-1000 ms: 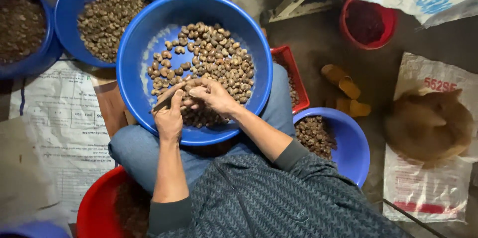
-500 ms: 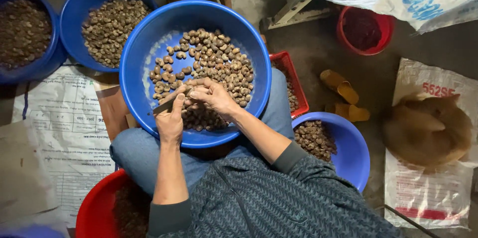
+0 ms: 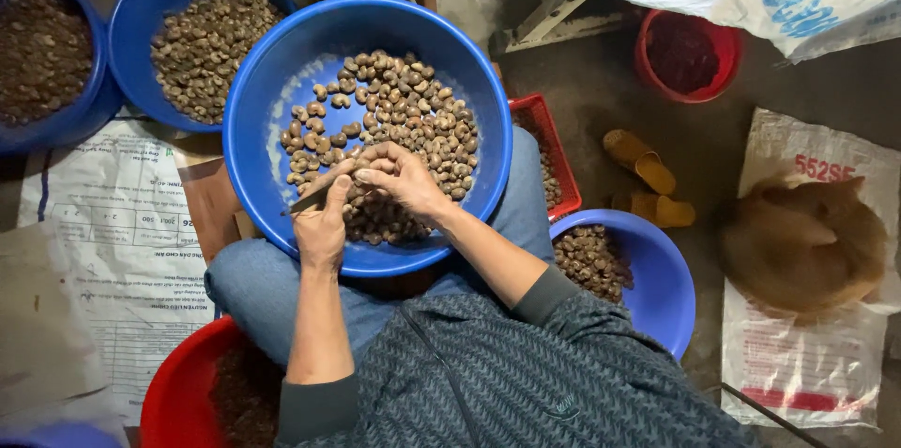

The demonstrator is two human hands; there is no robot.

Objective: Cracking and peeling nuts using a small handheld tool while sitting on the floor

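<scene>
Brown nut [image 3: 361, 178], frame centre: small, light, hard-shelled, probably slippery; right hand [image 3: 399, 181] pinches it, left hand [image 3: 322, 223] grips a knife [image 3: 310, 199].

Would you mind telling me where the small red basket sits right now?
In the head view, the red basket sits on the person's right, tucked against the rim of the big blue basin on their lap, just above the smaller blue bowl.

Glossy smooth plastic basin [image 3: 272, 82], matt rough-skinned nuts [image 3: 413, 115], woven plastic sack [image 3: 807, 364], knitted cloth sleeve [image 3: 554, 293]
</scene>
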